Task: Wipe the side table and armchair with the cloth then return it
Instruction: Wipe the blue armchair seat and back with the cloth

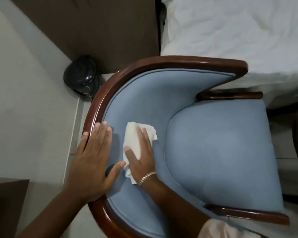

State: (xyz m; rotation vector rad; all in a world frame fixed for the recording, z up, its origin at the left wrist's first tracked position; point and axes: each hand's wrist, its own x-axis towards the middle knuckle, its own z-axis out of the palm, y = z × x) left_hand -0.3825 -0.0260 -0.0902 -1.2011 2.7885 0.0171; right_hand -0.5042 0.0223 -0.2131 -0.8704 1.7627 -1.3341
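Pale floor tiles surround a blue upholstered, dark-wood-rimmed armchair; flat right hand presses crumpled white cloth against its backrest, outstretched left hand rests on the rim

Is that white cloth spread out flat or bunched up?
Bunched up: the cloth shows folds and crumpled edges under the right hand pressing on it.

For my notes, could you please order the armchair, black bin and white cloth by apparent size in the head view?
Largest: armchair.
black bin and white cloth: alike, cloth partly under right hand; unranked.
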